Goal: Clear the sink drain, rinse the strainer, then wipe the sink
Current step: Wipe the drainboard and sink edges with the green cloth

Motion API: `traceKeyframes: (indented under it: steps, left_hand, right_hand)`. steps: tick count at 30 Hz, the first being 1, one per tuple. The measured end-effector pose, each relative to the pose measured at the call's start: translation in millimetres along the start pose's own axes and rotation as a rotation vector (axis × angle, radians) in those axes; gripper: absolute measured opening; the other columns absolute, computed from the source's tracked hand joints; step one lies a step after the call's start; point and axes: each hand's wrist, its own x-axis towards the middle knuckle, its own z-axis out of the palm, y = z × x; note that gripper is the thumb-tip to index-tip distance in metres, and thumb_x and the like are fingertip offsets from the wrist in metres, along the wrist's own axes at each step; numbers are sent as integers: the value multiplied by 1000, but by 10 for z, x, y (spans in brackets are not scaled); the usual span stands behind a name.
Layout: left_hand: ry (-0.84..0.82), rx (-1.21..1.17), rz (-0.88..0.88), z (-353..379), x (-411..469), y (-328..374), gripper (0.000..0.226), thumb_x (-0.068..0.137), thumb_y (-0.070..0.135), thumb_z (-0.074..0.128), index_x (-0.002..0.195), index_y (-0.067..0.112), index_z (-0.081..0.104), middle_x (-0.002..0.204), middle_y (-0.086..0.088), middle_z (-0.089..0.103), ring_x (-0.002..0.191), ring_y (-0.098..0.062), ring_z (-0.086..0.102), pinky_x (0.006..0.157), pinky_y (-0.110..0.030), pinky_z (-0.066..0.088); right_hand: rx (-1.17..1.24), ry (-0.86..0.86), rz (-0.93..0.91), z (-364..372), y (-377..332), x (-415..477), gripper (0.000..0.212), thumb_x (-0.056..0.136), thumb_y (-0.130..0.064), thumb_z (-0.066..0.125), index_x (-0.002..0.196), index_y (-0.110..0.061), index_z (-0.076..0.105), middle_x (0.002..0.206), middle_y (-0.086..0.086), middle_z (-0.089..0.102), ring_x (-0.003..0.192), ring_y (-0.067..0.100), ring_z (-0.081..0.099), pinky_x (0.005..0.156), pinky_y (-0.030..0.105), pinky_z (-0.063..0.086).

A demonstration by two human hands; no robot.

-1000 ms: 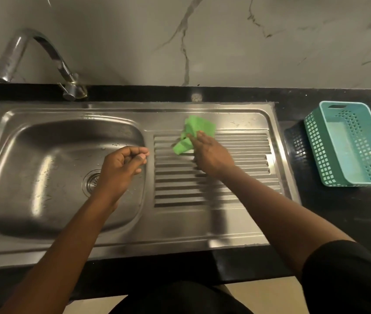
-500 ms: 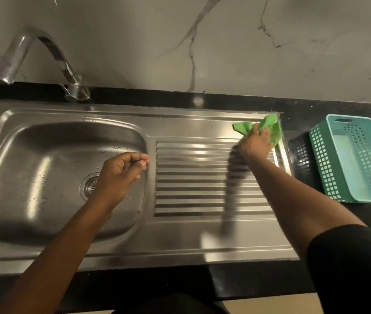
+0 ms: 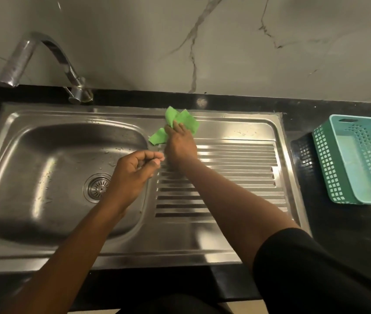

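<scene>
A steel sink [image 3: 44, 227] with a ribbed drainboard [image 3: 236, 159] fills the counter. My right hand [image 3: 180, 143] presses a crumpled green cloth [image 3: 186, 121] onto the back left corner of the drainboard, near the basin's rim. My left hand [image 3: 134, 171] hovers over the basin's right edge with its fingers curled loosely and nothing visible in them. The round strainer [image 3: 98, 186] sits in the drain at the bottom of the basin, partly hidden by my left wrist. Water drops lie on the basin floor.
A curved chrome faucet [image 3: 44, 55] stands at the back left. A teal perforated plastic basket [image 3: 359, 159] sits on the black counter [image 3: 343, 234] right of the sink. A marble wall rises behind.
My right hand has swept the green cloth from the drainboard's back right corner back to its back left corner. The left hand has stayed in place over the basin's edge.
</scene>
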Motion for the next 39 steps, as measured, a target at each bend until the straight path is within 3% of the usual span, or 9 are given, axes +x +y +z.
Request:
traceKeyframes:
  steps: [5,9,12,17,21,24,28,32,39]
  left_hand:
    - [-3,-26,-5,46,-47,-31,22,103,13,66,107,30,79,109,12,83,106,-4,77,83,-16,60]
    - [-2,-35,-22,64,-70,-75,21,102,15,67,108,30,80,111,11,83,107,-5,77,86,-19,60]
    - [-4,-28,-38,71,-79,-100,20,103,15,66,110,28,80,111,11,83,107,-6,77,89,-23,59]
    - [11,-59,-55,65,-63,-93,19,102,14,66,110,25,80,112,8,83,108,-6,76,89,-21,58]
    - [16,-46,-54,20,-67,-99,19,102,13,67,112,22,80,112,7,83,109,-6,76,97,-30,58]
    - [22,-21,-57,-44,-57,-132,20,101,13,67,112,23,80,112,10,83,108,-5,76,98,-32,58]
    - [12,1,-69,-129,-36,-185,20,102,14,67,110,27,80,111,12,82,107,-5,76,95,-31,59]
    - [0,6,-71,-207,-20,-199,20,102,16,66,111,28,80,112,12,82,108,-5,76,93,-29,59]
    - [17,59,-64,-343,-26,-173,22,102,15,66,111,29,80,109,15,82,104,-1,76,91,-28,59]
  right_hand:
    - [-158,-76,-214,-378,859,-242,66,101,-17,63,161,-30,39,165,10,42,153,32,41,119,50,45]
    - [-157,41,58,-776,1662,-522,56,100,-22,65,154,-28,52,152,14,57,133,36,61,104,46,54]
    - [-145,93,225,-1013,1998,-545,43,95,-18,71,137,-20,67,127,19,71,108,40,70,87,38,54]
    - [-157,445,315,-1344,2254,-472,48,87,0,61,130,-17,72,111,18,77,95,41,71,78,40,56]
    - [-148,262,437,-1240,2319,-315,39,94,-3,50,127,-10,70,115,29,69,102,49,68,82,44,55]
    - [-84,292,576,-1086,2165,-186,35,100,-7,45,126,-1,68,121,31,65,109,48,64,96,46,54]
    - [-68,312,566,-776,1619,-46,39,98,0,44,131,-2,64,144,26,57,126,43,55,107,47,52]
    - [-57,280,425,-452,939,96,45,98,-4,53,142,-7,60,159,16,48,145,37,41,120,47,40]
    - [-69,67,-34,-22,-446,402,49,100,-15,64,148,-10,56,161,14,45,151,34,36,122,47,40]
